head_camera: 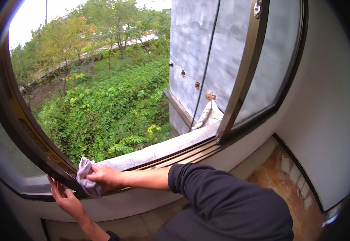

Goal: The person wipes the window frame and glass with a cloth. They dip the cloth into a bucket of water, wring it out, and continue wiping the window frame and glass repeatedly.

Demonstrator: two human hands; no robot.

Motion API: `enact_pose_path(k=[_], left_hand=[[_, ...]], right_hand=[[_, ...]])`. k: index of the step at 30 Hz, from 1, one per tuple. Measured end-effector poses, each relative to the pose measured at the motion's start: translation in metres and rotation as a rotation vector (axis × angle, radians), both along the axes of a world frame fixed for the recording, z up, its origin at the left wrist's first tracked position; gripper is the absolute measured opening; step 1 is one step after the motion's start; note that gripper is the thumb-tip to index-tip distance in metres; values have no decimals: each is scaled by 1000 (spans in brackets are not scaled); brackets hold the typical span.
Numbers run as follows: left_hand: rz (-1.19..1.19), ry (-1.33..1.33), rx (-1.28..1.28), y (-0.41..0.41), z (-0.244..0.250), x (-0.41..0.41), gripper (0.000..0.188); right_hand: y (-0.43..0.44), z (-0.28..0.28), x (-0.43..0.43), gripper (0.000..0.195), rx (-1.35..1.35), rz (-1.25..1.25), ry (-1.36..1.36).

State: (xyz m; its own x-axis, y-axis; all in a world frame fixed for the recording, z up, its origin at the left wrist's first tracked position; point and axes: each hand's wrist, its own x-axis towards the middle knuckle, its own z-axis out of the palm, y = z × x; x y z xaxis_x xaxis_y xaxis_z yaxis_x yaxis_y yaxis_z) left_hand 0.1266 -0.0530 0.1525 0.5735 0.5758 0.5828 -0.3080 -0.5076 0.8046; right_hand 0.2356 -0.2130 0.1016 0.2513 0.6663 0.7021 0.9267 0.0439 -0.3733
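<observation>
My right hand (105,178) grips a crumpled pale purple cloth (86,176) against the lower end of a brown metal window sash frame (32,141). Part of the cloth hangs over the bottom rail. Just to the left, my left hand (65,197) rests its raised fingers against the inner side of the same sash. It holds nothing that I can see, and the fingers are spread a little. Beneath my right forearm run the sliding window tracks (190,153), which the arm partly hides.
The second sash (244,69) stands at the right, with a latch (257,10) near its top. Past the opening lie a concrete ledge (163,147), a grey wall (199,45) with a black cable, and green shrubs (108,105). A tiled floor (283,177) shows below.
</observation>
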Motion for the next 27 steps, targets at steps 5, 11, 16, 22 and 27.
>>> enact_pose_path(k=[5, 11, 16, 22, 27], left_hand=[[6, -163, 0, -61, -17, -38, 50], [-1615, 62, -1392, -150, 1, 49, 66], [-1623, 121, -1069, -234, 60, 140, 60], [-1579, -353, -334, -355, 201, 186, 78], [-1247, -695, 64, -437, 345, 231, 79]], right_hand=[[-66, 23, -21, 60, 180, -350, 184], [-160, 88, -28, 92, 169, -167, 447], [-271, 136, -48, 87, 24, -754, 5], [-398, 175, -97, 72, 280, -1628, -402], [-396, 191, -72, 75, 265, -1585, -376]])
